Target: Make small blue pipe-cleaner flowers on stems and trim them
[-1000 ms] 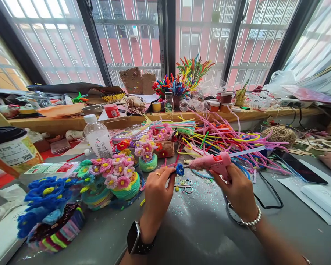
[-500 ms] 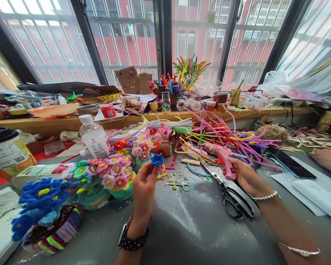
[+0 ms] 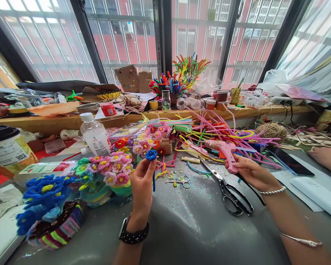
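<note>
Between the thumb and fingers of my left hand [image 3: 142, 180] is a blue pipe-cleaner flower [image 3: 150, 155], its stem hanging down past the palm. My right hand [image 3: 255, 173] grips a pink hot glue gun [image 3: 229, 151] by the handle, its nozzle pointing left. On the grey table [image 3: 187, 235] between the hands lie small scissors [image 3: 186, 182] among glitter and yellow crumbs. Large black-handled scissors [image 3: 233, 198] rest just below the glue gun. Pots of pink pipe-cleaner flowers [image 3: 118, 167] and a striped basket with blue flowers [image 3: 46, 191] stand left of my left hand.
Loose pink and yellow pipe cleaners [image 3: 248, 141] pile up behind the glue gun. A plastic bottle [image 3: 95, 136] and a lidded cup [image 3: 9, 154] stand at the left. At the right are a phone [image 3: 295, 163], a white case [image 3: 317, 195] and another person's hand [image 3: 324, 158].
The glue gun has shifted slightly right with my right hand and turned more level. My left hand has tilted the flower and moved it slightly left, so its stem now shows.
</note>
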`<control>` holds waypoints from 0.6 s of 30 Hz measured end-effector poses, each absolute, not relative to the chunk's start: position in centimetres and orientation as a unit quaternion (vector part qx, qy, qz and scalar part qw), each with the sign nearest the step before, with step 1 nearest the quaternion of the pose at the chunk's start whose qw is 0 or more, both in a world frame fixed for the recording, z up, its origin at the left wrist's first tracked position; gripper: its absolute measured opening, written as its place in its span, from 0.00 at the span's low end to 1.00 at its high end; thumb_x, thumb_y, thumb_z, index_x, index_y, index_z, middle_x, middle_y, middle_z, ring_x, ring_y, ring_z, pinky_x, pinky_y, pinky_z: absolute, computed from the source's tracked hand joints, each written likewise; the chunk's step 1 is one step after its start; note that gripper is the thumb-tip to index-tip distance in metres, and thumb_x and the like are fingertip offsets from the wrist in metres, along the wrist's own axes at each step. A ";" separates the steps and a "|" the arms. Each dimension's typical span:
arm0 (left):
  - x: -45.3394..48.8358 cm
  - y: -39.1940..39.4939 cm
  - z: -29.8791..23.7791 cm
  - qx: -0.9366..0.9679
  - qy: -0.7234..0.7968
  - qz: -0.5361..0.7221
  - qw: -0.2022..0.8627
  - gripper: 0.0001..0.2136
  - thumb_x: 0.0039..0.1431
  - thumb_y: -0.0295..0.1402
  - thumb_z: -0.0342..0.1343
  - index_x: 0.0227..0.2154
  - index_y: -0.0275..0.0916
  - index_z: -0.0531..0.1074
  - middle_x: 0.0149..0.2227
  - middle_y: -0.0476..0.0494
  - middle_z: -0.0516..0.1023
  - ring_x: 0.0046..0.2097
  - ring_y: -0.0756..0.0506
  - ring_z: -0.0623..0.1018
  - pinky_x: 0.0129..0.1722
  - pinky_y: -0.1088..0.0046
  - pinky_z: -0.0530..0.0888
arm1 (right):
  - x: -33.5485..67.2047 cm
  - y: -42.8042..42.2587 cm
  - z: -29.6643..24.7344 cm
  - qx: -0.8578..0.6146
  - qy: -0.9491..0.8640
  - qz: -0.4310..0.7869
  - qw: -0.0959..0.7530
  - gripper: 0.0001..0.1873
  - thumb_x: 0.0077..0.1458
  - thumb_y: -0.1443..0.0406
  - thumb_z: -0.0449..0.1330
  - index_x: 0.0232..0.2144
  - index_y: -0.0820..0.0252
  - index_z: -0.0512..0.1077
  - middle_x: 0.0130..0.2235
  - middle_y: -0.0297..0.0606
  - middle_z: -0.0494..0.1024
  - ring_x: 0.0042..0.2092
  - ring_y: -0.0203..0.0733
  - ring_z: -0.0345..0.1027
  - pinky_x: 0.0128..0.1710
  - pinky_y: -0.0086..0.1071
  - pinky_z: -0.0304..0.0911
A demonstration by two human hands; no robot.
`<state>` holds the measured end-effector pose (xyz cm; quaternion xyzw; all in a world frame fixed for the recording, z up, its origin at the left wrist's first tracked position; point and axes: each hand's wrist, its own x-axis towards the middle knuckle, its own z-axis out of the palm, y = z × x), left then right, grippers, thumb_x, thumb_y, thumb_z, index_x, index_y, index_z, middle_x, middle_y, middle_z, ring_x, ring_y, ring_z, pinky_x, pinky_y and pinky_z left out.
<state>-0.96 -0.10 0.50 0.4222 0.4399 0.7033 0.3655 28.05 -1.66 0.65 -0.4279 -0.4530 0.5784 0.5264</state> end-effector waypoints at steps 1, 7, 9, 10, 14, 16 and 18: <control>-1.0 -0.1 0.5 0.424 0.439 0.703 0.366 0.09 0.41 0.35 0.57 0.27 0.37 0.71 0.27 0.49 0.74 0.30 0.51 0.72 0.33 0.77 0.69 | 28.1 -1.7 0.7 -0.429 -0.459 0.573 0.526 0.14 0.36 0.70 0.58 0.32 0.62 0.66 0.29 0.33 0.69 0.28 0.33 0.62 0.28 0.26 0.60; -1.0 -0.2 0.5 0.424 0.440 0.697 0.375 0.08 0.42 0.35 0.57 0.27 0.38 0.71 0.27 0.50 0.74 0.31 0.52 0.72 0.34 0.78 0.68 | 29.0 -2.3 0.9 -0.480 -0.384 0.548 0.567 0.12 0.38 0.69 0.59 0.31 0.59 0.66 0.28 0.34 0.72 0.27 0.34 0.66 0.27 0.25 0.62; -1.0 -0.2 0.6 0.424 0.445 0.691 0.379 0.09 0.41 0.35 0.57 0.27 0.37 0.71 0.27 0.50 0.74 0.31 0.51 0.72 0.34 0.77 0.68 | 29.8 -2.7 0.7 -0.515 -0.326 0.536 0.585 0.10 0.40 0.68 0.59 0.31 0.58 0.67 0.29 0.36 0.73 0.28 0.35 0.67 0.27 0.25 0.63; -1.0 -0.2 0.6 0.425 0.447 0.688 0.381 0.09 0.41 0.35 0.57 0.27 0.37 0.71 0.27 0.50 0.74 0.31 0.51 0.72 0.34 0.77 0.68 | 30.3 -3.0 0.4 -0.531 -0.313 0.527 0.585 0.10 0.41 0.68 0.59 0.31 0.58 0.68 0.30 0.38 0.74 0.29 0.36 0.68 0.28 0.26 0.63; -1.0 -0.3 0.7 0.430 0.453 0.681 0.381 0.09 0.42 0.36 0.57 0.27 0.37 0.72 0.26 0.50 0.74 0.31 0.50 0.73 0.34 0.76 0.68 | 32.9 -4.2 -1.2 -0.596 -0.358 0.491 0.525 0.09 0.42 0.66 0.59 0.30 0.60 0.72 0.34 0.48 0.74 0.35 0.45 0.69 0.32 0.32 0.63; -0.9 -0.3 0.7 0.434 0.453 0.679 0.381 0.09 0.42 0.36 0.57 0.27 0.37 0.72 0.26 0.49 0.75 0.31 0.50 0.73 0.34 0.76 0.68 | 34.1 -4.8 -2.3 -0.649 -0.383 0.432 0.496 0.09 0.41 0.63 0.59 0.28 0.60 0.73 0.31 0.49 0.75 0.33 0.46 0.69 0.30 0.33 0.63; -0.9 -0.3 0.7 0.440 0.452 0.675 0.382 0.09 0.42 0.36 0.57 0.26 0.37 0.72 0.26 0.48 0.75 0.31 0.50 0.73 0.34 0.76 0.68 | 35.0 -5.3 -3.3 -0.671 -0.438 0.373 0.468 0.09 0.42 0.61 0.58 0.26 0.60 0.74 0.28 0.47 0.74 0.31 0.46 0.69 0.26 0.32 0.63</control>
